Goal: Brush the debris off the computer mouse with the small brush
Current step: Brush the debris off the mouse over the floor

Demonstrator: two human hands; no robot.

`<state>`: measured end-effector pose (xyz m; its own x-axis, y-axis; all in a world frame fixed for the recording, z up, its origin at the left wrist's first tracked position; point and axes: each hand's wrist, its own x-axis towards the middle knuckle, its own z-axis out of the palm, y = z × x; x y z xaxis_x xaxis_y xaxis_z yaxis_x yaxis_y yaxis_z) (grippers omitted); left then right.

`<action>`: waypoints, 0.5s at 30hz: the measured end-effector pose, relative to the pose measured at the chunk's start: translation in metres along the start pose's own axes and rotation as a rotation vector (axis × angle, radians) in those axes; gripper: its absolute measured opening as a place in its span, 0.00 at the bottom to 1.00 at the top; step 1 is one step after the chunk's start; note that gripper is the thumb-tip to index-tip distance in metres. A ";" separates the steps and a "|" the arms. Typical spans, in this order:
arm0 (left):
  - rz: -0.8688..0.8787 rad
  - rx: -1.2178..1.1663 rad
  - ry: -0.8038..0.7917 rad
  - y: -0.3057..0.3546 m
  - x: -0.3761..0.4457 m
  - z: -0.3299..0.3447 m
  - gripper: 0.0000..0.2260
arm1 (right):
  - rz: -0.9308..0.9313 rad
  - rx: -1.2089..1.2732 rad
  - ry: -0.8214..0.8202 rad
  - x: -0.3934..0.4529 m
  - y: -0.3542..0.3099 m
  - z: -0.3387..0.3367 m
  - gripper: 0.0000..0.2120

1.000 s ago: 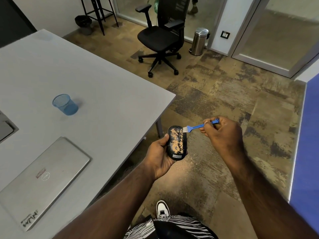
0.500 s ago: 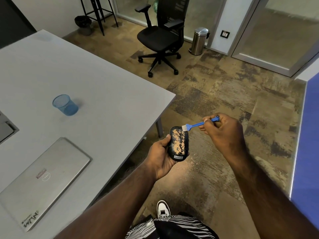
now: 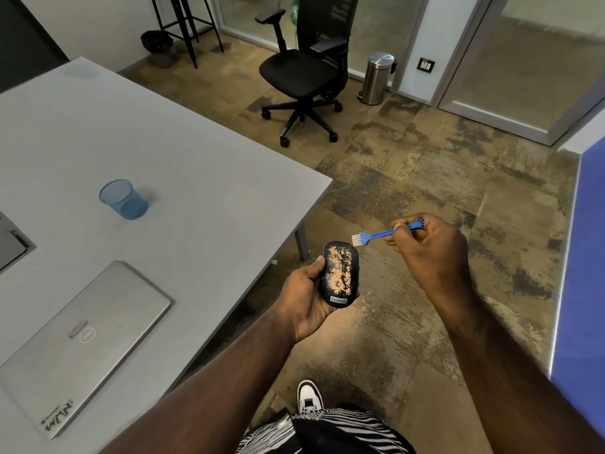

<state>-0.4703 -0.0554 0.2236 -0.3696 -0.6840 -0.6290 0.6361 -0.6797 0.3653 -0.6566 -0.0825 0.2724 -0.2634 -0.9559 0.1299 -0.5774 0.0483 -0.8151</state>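
A black computer mouse (image 3: pixel 340 273) with tan debris spread down its top rests in my left hand (image 3: pixel 307 296), held over the floor just off the table corner. My right hand (image 3: pixel 429 253) pinches the handle of a small blue brush (image 3: pixel 376 235). The white bristles point left and hover just off the mouse's upper right end, not quite touching it. Some tan dust lies on the floor below the mouse.
A grey table (image 3: pixel 203 178) to the left carries a closed silver laptop (image 3: pixel 85 342) and a blue mesh cup (image 3: pixel 123 199). A black office chair (image 3: pixel 304 70) and a steel bin (image 3: pixel 376 78) stand farther back. A blue panel (image 3: pixel 586 257) runs along the right.
The brush has lifted off the mouse's top end and moved right. The debris patch looks thinner than a second ago. The mouse has stayed in my left hand.
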 end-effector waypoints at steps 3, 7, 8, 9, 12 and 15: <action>0.008 -0.002 -0.013 0.001 0.000 -0.002 0.22 | -0.029 -0.080 -0.045 -0.002 0.003 -0.001 0.07; 0.013 -0.006 -0.012 0.001 0.002 -0.004 0.22 | 0.012 -0.029 0.005 -0.002 0.006 -0.007 0.07; 0.016 -0.010 -0.012 0.001 0.002 -0.005 0.22 | 0.022 0.016 -0.012 -0.003 0.006 -0.007 0.06; 0.018 -0.014 -0.014 0.001 0.002 -0.005 0.22 | 0.023 0.037 -0.035 -0.005 0.006 -0.007 0.05; 0.017 -0.020 -0.018 0.001 0.002 -0.006 0.22 | 0.003 -0.050 -0.032 -0.006 0.010 -0.006 0.04; 0.001 -0.032 -0.027 0.001 0.002 -0.007 0.22 | 0.041 -0.011 0.003 -0.005 0.012 -0.010 0.03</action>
<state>-0.4657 -0.0553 0.2184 -0.3864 -0.6920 -0.6097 0.6576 -0.6703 0.3440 -0.6697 -0.0742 0.2673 -0.2892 -0.9522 0.0983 -0.5743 0.0905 -0.8136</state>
